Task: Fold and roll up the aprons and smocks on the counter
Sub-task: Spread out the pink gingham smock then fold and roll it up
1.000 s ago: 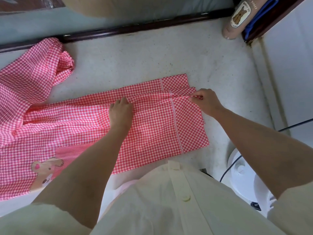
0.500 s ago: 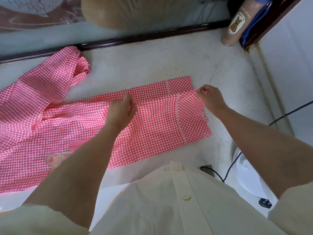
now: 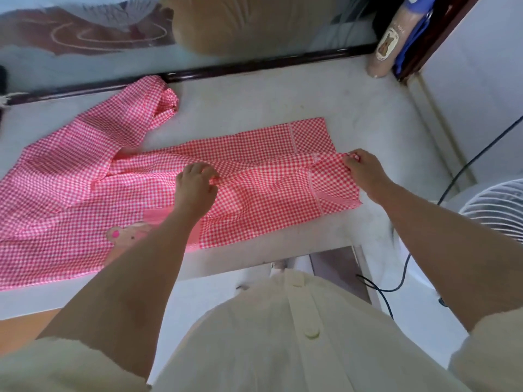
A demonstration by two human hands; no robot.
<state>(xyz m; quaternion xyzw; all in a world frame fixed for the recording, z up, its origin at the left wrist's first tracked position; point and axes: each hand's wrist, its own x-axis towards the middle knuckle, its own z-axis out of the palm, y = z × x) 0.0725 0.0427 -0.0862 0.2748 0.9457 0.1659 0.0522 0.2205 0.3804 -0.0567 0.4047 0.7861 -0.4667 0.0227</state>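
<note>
A pink-and-white gingham smock (image 3: 254,193) lies spread across the pale counter (image 3: 268,103), its lower part folded lengthwise. One sleeve (image 3: 119,128) stretches toward the back left. A bear patch (image 3: 127,234) shows near my left forearm. My left hand (image 3: 195,188) pinches the folded edge at the middle of the cloth. My right hand (image 3: 365,172) pinches the same edge at its right end, near the hem corner. Between the two hands the fabric is slightly raised and wrinkled.
A rolled tan apron with a bear label (image 3: 385,49) stands at the back right corner beside blue fabric (image 3: 407,32). A white fan (image 3: 498,207) and a dark cable (image 3: 464,171) lie to the right, below the counter. A dark frame (image 3: 254,69) borders the counter's back.
My left hand went from pressing flat on the cloth to pinching the folded edge. Both hands now lift that edge slightly. The camera view has shifted back, showing the counter's front edge.
</note>
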